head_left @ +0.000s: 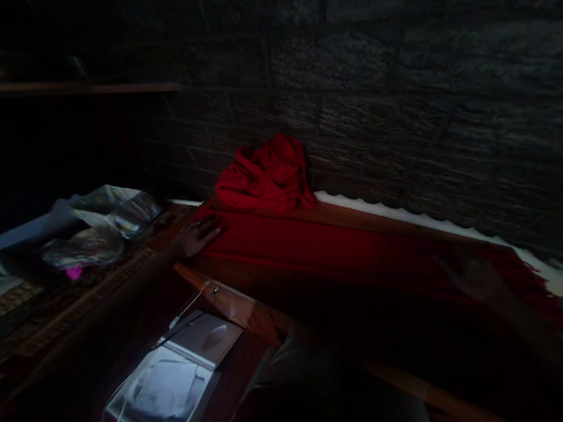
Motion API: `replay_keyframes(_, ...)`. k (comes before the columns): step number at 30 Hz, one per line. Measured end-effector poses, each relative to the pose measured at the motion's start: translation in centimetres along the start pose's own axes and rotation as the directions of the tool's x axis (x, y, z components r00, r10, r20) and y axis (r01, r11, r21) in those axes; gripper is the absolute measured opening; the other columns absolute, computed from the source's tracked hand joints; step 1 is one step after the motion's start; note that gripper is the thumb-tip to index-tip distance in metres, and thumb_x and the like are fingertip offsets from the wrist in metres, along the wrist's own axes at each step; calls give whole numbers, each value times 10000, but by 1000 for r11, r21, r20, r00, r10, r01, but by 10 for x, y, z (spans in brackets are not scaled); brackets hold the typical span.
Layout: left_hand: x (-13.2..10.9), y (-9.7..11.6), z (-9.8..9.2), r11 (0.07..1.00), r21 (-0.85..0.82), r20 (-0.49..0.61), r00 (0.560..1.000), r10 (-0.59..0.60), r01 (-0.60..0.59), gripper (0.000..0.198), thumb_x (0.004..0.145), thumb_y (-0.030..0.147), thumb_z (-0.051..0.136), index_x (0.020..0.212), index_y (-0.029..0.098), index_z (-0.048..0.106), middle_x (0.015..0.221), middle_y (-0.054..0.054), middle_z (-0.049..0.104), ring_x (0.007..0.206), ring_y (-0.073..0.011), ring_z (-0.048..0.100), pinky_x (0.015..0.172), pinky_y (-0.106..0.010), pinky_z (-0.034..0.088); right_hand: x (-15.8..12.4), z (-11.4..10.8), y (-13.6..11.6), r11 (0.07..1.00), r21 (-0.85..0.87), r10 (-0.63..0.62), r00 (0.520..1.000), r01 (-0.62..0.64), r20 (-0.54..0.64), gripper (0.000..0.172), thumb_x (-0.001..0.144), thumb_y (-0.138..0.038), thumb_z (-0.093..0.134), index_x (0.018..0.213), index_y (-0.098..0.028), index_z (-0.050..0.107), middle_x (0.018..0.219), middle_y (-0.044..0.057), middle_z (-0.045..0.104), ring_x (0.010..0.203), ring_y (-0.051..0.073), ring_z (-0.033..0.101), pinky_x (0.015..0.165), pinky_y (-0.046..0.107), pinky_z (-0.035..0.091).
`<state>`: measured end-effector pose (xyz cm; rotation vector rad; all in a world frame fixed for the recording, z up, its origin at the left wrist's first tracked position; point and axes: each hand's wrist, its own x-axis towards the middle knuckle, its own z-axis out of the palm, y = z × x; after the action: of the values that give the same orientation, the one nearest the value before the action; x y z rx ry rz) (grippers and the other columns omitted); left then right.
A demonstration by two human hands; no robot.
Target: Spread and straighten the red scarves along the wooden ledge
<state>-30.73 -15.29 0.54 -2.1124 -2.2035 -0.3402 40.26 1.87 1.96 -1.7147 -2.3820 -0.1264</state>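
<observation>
A long red fringed cloth [318, 247] lies folded into a strip along a wooden table, its fringe at the right end. My left hand [196, 237] rests on the strip's left end with the fingers stretched out. Over the right part of the cloth is my right hand [476, 277], blurred and dark, its fingers apart and nothing seen in it. Whether it touches the cloth I cannot tell. Behind the strip's left end sits a crumpled heap of red fabric [268, 176].
A white wavy-edged strip [411, 219] runs along the table's back by the block wall [352, 111]. Clear plastic bags [115, 210] lie on the left. Below the table's front edge [232, 300] is an open white box [168, 380] with a cable. A shelf [73, 87] juts out upper left.
</observation>
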Motion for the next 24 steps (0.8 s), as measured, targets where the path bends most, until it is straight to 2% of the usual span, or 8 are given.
replay_keyframes(2, -10, 0, -7, 998, -29, 8, 998, 59, -59, 698, 1027, 631, 280, 1499, 157, 480, 1565, -120, 475, 1390, -281, 486, 1167, -489, 387, -6, -7, -44, 969, 213, -140, 988, 121, 72, 580, 1006, -487, 485, 1506, -194, 495, 1486, 171, 537, 1327, 311, 553, 1110, 429, 467)
replay_keyframes(4, -20, 2, -13, 993, -57, 43, 994, 102, -100, 778, 977, 716, 355, 1519, 170, 465, 1599, -131, 424, 1411, -290, 470, 1177, -483, 388, -10, -9, -84, 892, 361, -318, 945, 272, 75, 590, 988, -534, 515, 1500, -242, 510, 1479, 116, 559, 1312, 286, 574, 1122, 440, 473)
replay_keyframes(7, -34, 6, -24, 984, -99, 59, 986, 157, -150, 888, 877, 824, 430, 1486, 185, 524, 1576, -137, 458, 1413, -295, 488, 1173, -461, 419, -9, -5, -127, 745, 459, -557, 830, 483, 31, 487, 950, -513, 598, 1371, -270, 636, 1379, 64, 643, 1251, 256, 620, 1088, 457, 510)
replay_keyframes(9, -40, 10, -30, 975, -109, 48, 979, 200, -194, 850, 883, 815, 429, 1449, 196, 569, 1534, -120, 516, 1381, -272, 531, 1173, -428, 430, -6, 3, -142, 693, 458, -611, 791, 557, -38, 401, 938, -477, 631, 1275, -271, 700, 1299, 54, 688, 1208, 245, 642, 1067, 454, 528)
replay_keyframes(13, -46, 17, -34, 971, -50, 32, 971, 236, -235, 689, 971, 709, 360, 1375, 228, 642, 1428, -84, 624, 1296, -247, 608, 1139, -414, 469, -7, 15, -149, 667, 434, -603, 781, 605, -164, 297, 985, -397, 562, 1168, -257, 751, 1195, 55, 730, 1132, 230, 671, 1026, 436, 553)
replay_keyframes(17, -44, 24, -28, 975, 59, -25, 976, 214, -212, 652, 1015, 631, 266, 1211, 239, 748, 1178, -100, 750, 1072, -256, 713, 970, -406, 574, -11, 16, -148, 694, 379, -598, 783, 613, -172, 327, 1023, -382, 490, 1185, -248, 741, 1169, 56, 736, 1086, 220, 683, 996, 409, 567)
replay_keyframes(21, -39, 36, -20, 964, 87, -42, 965, 258, -253, 635, 988, 671, 357, 1325, 241, 682, 1233, -118, 723, 1042, -261, 712, 913, -389, 590, -13, 17, -147, 720, 304, -607, 779, 624, -160, 357, 999, -402, 543, 1278, -243, 698, 1246, 59, 711, 1128, 232, 675, 1023, 414, 558)
replay_keyframes(24, -34, 48, -16, 956, 68, -46, 956, 289, -285, 646, 967, 697, 404, 1335, 241, 675, 1224, -125, 722, 1060, -271, 706, 909, -397, 592, -13, 18, -146, 730, 255, -619, 772, 634, -147, 373, 983, -341, 552, 1322, -243, 674, 1275, 61, 702, 1114, 225, 688, 1010, 400, 570)
